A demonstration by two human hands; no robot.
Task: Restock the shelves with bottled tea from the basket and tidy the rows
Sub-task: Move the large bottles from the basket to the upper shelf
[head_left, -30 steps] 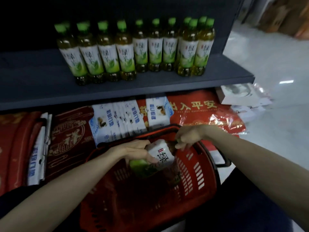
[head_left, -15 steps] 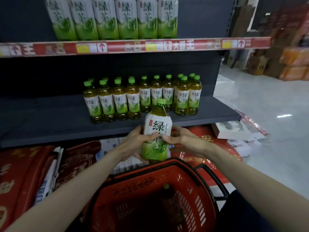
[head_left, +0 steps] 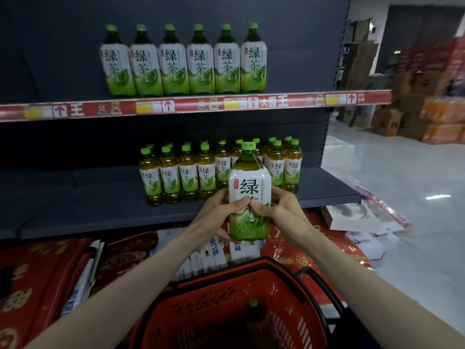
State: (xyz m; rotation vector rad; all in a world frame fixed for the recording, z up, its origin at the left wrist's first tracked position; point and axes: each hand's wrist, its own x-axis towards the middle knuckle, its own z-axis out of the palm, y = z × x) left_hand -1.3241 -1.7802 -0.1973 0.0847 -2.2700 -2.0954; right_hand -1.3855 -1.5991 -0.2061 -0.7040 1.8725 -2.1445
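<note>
- Large tea bottle (head_left: 249,187): clear plastic, square-shouldered, with a green screw cap and a glossy white-and-green leaf label reading "绿". It was held upright in front of the middle shelf, above the basket's far rim.
- Left hand (head_left: 219,210): fingers curled round the bottle's left side, thumb across the label.
- Right hand (head_left: 279,210): fingers wrapped round the right side, thumb tip meeting the left thumb.
- Basket (head_left: 201,311): red slotted plastic with a black handle, nearest of all. One green-capped bottle (head_left: 256,316) lay inside in shadow.
- Middle shelf (head_left: 88,202): dark matte board. Small amber bottles (head_left: 187,172) marked "绿茶" were massed on the right, with open board to their left.
- Upper row (head_left: 201,64): six large bottles with the same label, side by side, with room at either end.
- Price strip (head_left: 191,105): red with white up-arrows, writing blurred.
- Cartons (head_left: 415,96): stacked far right, beyond a pale glossy floor (head_left: 402,187).
</note>
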